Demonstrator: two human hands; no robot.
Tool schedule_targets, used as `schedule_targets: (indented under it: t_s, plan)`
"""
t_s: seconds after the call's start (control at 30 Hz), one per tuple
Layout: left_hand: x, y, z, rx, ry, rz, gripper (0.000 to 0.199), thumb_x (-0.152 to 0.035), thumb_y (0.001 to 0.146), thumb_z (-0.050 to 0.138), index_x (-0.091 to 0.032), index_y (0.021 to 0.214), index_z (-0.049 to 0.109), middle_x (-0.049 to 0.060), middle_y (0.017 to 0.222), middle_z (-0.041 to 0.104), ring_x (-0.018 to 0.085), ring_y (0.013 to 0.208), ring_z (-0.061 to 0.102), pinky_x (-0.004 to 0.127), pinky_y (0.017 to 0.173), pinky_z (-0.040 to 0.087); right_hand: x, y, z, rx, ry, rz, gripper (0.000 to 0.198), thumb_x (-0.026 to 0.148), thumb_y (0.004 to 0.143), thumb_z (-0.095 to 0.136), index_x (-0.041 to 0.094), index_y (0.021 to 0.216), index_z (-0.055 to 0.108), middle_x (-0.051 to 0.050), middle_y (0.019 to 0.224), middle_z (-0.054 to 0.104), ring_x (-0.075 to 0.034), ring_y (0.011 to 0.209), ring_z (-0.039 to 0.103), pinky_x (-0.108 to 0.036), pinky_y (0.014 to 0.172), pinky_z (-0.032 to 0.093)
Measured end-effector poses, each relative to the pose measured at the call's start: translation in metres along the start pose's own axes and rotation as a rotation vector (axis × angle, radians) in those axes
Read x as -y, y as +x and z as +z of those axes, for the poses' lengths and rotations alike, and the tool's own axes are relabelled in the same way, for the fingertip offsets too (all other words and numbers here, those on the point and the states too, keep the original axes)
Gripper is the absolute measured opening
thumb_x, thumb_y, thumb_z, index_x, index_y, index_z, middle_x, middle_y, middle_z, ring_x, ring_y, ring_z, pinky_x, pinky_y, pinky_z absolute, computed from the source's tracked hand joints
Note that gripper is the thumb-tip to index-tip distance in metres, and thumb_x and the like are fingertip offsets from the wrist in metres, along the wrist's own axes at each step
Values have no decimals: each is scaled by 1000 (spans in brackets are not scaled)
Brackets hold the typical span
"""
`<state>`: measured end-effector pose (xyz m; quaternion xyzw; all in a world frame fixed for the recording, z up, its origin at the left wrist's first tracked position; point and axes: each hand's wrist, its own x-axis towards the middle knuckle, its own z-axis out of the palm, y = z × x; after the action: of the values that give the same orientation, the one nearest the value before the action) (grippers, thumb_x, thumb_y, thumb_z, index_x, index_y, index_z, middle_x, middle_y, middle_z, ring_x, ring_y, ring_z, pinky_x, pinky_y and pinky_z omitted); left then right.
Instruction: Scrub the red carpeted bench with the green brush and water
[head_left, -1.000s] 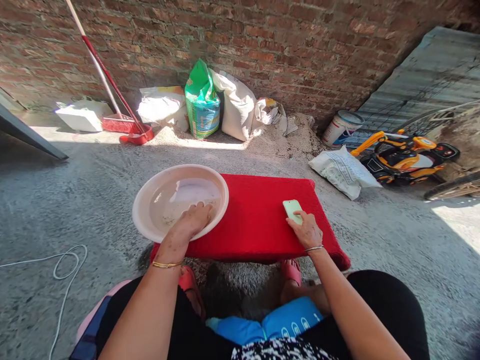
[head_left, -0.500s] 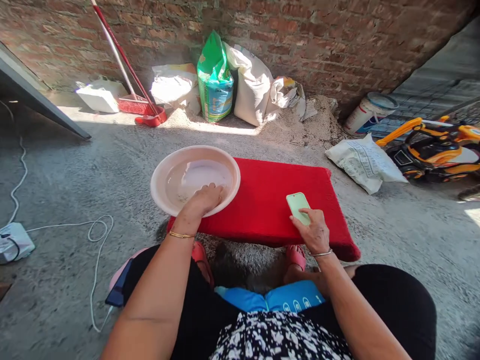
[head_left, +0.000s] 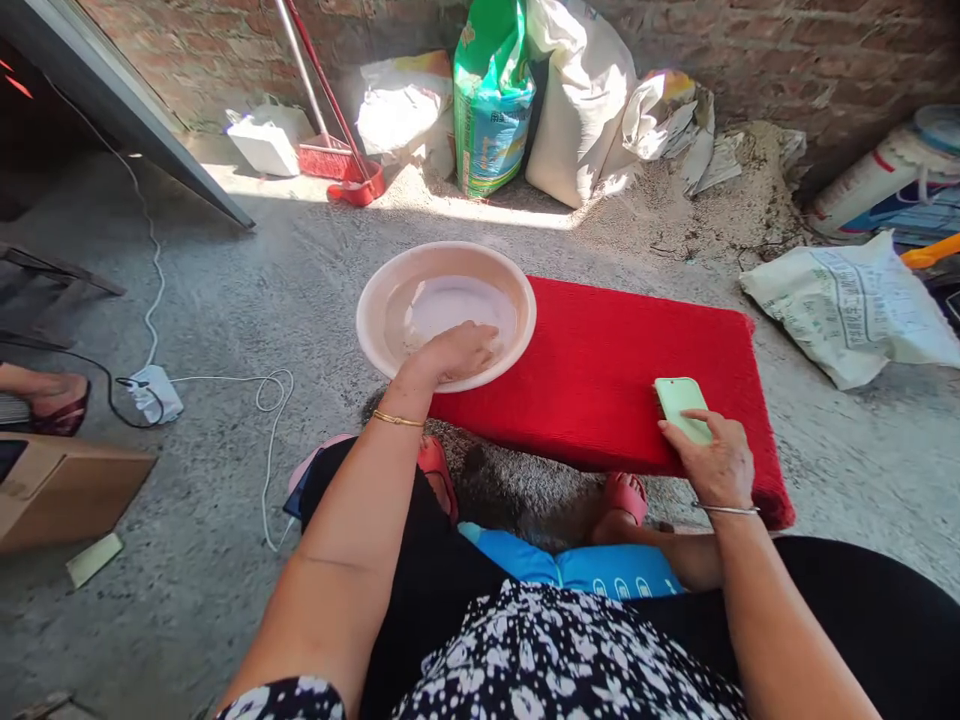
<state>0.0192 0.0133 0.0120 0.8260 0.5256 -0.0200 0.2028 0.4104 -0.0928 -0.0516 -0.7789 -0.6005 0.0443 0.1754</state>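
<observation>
A pale pink plastic basin (head_left: 373,325) with water in it rests on the left end of a bench covered in red cloth (head_left: 585,360). My left hand (head_left: 461,348) reaches over the basin's near rim, fingers bent loosely down at the water by the right inner wall; nothing shows in them and the fingertips are partly hidden. On the bench's right half lies a light green, rounded, phone-sized slab (head_left: 681,398) with a small hole at its top. My right hand (head_left: 716,455) grips its lower end between thumb and fingers.
Sacks, including a green and blue bag (head_left: 493,130), line the brick wall beside a red dustpan (head_left: 360,185). A white bag (head_left: 847,310) lies to the right. On the left are a power strip (head_left: 155,393) with cables, a cardboard box (head_left: 71,485) and another person's foot (head_left: 52,400).
The view has turned left and down, so everything sits further right and the box and foot now show. My left hand stays at the water; my right hand keeps its grip on the green slab.
</observation>
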Motion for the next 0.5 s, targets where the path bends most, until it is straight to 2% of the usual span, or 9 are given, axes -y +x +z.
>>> schedule_targets:
  t_s: [0.13,0.3,0.4,0.5]
  plan:
    - [2,-11,-5,-92,-60,12,46,-32,93,41,-16,134,53,10,131,61,22,119,55,34,103,41,-7,-1,2,-25,0,23,51,64,82,48,21,106,64,-12,102,58,-30,106,50,-39,81,42]
    - [13,-28,-8,-133,-79,-52,44,-30,91,44,-19,133,55,7,128,63,20,116,58,33,102,42,-1,0,3,-38,32,16,54,68,79,49,21,101,66,-11,96,57,-31,103,51,-40,78,42]
    - [21,-35,-6,-131,-48,-133,46,-30,90,46,-19,134,55,7,129,63,20,117,58,32,103,42,16,-4,2,-72,113,-99,55,69,79,51,20,99,67,-10,93,57,-30,100,53,-39,77,43]
    - [25,-39,-4,-118,-30,-171,45,-30,90,47,-20,133,56,8,129,63,21,116,58,33,103,43,55,-16,5,-31,194,-268,48,63,82,54,21,102,66,-8,96,57,-25,94,55,-33,73,43]
